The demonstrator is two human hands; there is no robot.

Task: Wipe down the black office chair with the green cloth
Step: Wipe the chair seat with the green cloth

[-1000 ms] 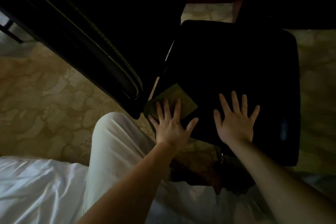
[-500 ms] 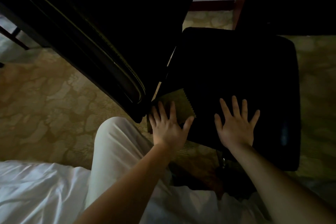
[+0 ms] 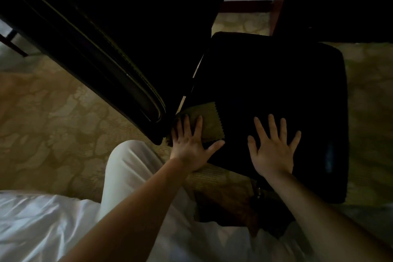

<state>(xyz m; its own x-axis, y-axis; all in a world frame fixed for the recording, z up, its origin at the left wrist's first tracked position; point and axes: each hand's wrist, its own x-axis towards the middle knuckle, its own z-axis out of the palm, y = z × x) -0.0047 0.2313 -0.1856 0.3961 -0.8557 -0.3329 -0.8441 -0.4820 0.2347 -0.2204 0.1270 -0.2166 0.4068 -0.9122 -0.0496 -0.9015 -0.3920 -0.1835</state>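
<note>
- Left hand (image 3: 191, 147) fingers (image 3: 198, 125) were straight and spread, pressed flat on the green cloth (image 3: 210, 121)
- Right hand (image 3: 274, 151) was also flat with its digits splayed, palm down on the bare seat (image 3: 276, 83), holding nothing
- Cloth lay at the seat's near-left corner, zigzag edge facing the right hand
- Hands were near each other, apart
- Black office chair backrest (image 3: 95, 38) stood dark at upper left
- Patterned carpet (image 3: 53, 123) lay below; pale trouser leg (image 3: 131, 172) and white bedding (image 3: 42, 223) were nearest the camera
</note>
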